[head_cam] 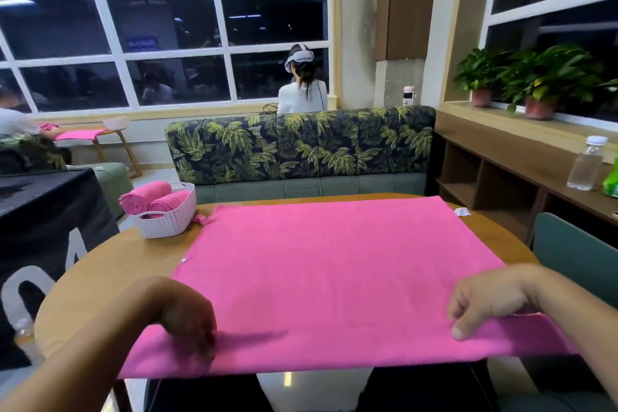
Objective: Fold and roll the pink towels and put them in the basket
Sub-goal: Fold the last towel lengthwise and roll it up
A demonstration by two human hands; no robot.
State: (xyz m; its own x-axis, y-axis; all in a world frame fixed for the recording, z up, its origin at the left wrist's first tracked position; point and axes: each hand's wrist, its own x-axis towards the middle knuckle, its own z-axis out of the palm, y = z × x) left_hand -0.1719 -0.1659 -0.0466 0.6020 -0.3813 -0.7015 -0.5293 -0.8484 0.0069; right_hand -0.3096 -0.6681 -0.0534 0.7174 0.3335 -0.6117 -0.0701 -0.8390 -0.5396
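Two rolled towels point(147, 199) are in the basket point(170, 221); the spread towel point(334, 271), near edge pinched by left hand point(189, 318) and right hand point(485, 301) fingers, remains unfolded.

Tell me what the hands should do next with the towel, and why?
Probably carry the near edge over to the far edge, folding the towel in half: it lies flat and unfolded, and the left hand and right hand pinch that near edge.

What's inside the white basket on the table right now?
At least two rolled pink towels lie in the white basket, poking out above its rim. Whatever sits beneath them, and the basket's bottom, is hidden by the rolls and the wall.
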